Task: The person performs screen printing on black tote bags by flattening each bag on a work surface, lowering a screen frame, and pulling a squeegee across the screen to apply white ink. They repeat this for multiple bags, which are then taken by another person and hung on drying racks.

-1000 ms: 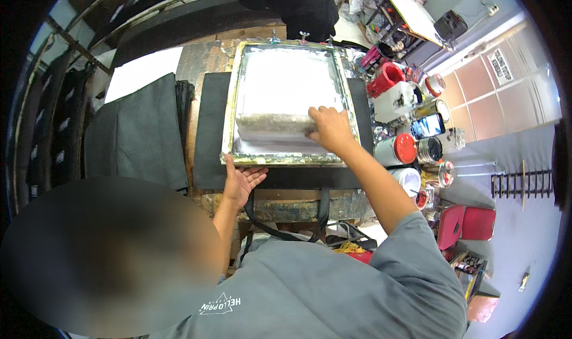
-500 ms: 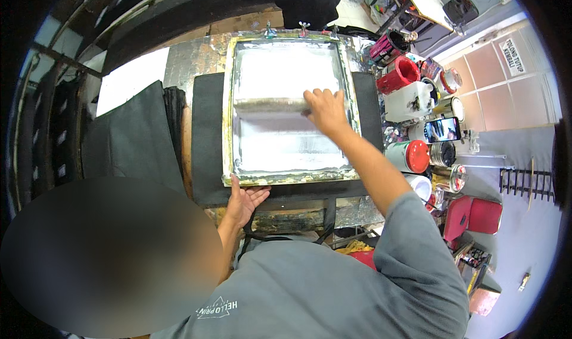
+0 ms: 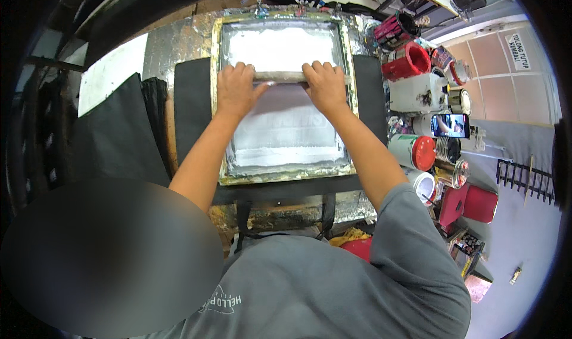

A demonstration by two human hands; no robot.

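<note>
Both hands grip a wooden-handled squeegee [image 3: 279, 76] laid across the screen printing frame [image 3: 217, 118]. My left hand [image 3: 238, 90] is closed round its left end, and my right hand [image 3: 325, 87] round its right end. White ink [image 3: 280, 44] covers the mesh beyond the squeegee; on the near side the mesh is greyish, with faint marks, and a white band of ink [image 3: 286, 156] lies along the near edge. Under the frame lies a black fabric bag [image 3: 192, 100], its straps hanging over the table's near edge. The squeegee's blade is hidden from sight.
Clamps [image 3: 260, 9] stand at the frame's far edge. Black folded bags [image 3: 116, 133] lie left. Along the right side crowd a red paint can [image 3: 406, 62], a white jerrycan [image 3: 417, 93], a red-lidded tub [image 3: 422, 152] and a lit phone [image 3: 450, 126]. A red chair [image 3: 479, 205] stands lower right.
My left hand has moved from the frame's near left corner up onto the squeegee, taking hold of its left end. My right hand keeps its grip. The whole view has shifted slightly.
</note>
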